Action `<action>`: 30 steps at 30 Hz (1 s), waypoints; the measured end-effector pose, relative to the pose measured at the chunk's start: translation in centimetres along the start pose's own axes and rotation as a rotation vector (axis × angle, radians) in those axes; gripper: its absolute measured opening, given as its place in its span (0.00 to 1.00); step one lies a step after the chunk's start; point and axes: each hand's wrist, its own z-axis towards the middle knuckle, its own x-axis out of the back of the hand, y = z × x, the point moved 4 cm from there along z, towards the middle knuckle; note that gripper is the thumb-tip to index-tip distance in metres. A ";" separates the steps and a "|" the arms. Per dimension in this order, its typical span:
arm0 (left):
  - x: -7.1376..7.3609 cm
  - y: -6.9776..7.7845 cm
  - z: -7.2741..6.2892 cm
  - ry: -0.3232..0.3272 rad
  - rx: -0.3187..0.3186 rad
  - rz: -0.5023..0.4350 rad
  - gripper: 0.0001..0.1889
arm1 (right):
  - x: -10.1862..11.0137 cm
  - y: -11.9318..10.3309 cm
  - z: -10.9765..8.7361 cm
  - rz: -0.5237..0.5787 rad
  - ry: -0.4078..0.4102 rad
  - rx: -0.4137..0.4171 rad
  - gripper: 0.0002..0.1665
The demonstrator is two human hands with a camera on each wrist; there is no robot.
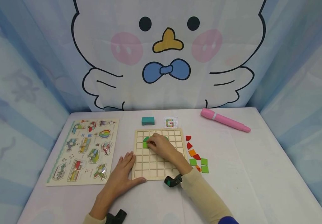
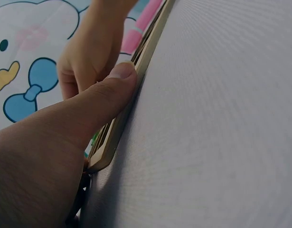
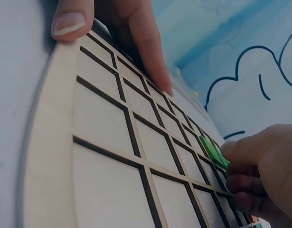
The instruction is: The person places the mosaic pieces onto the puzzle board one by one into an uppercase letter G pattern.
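Observation:
A wooden grid board (image 1: 153,165) lies on the table, its open squares facing up. At its lower left corner rests my left hand (image 1: 122,175), with the thumb (image 2: 112,85) on the near edge and the fingers spread along the left side. My right hand (image 1: 162,147) is over the upper left of the board, its thumb and fingertips pinching a light green square (image 1: 145,145) at a cell. Just above it sits a dark green curved piece (image 1: 146,138). Another green piece (image 1: 166,138) shows partly behind the right hand.
Right of the board lie red quarter pieces (image 1: 189,145), an orange piece (image 1: 192,152) and several green squares (image 1: 204,169). Behind it are a teal block (image 1: 148,120) and a pattern card (image 1: 170,122). A picture puzzle (image 1: 86,152) lies left, a pink marker-shaped stick (image 1: 226,120) back right.

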 end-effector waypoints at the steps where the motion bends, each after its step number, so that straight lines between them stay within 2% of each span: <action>1: 0.0 0.0 0.0 -0.002 0.001 0.003 0.56 | 0.1 0.0 -0.1 0.011 -0.001 -0.009 0.13; 6: 0.0 0.0 0.0 -0.002 0.001 0.009 0.56 | 0.8 0.0 -0.6 0.042 0.017 -0.044 0.14; 14: -0.1 -0.1 0.0 0.002 -0.002 0.005 0.56 | 1.9 0.2 -1.5 0.027 0.077 -0.064 0.16; 30: 0.0 -0.1 0.0 0.003 -0.004 0.005 0.56 | 4.9 2.0 -3.7 0.050 0.090 -0.117 0.17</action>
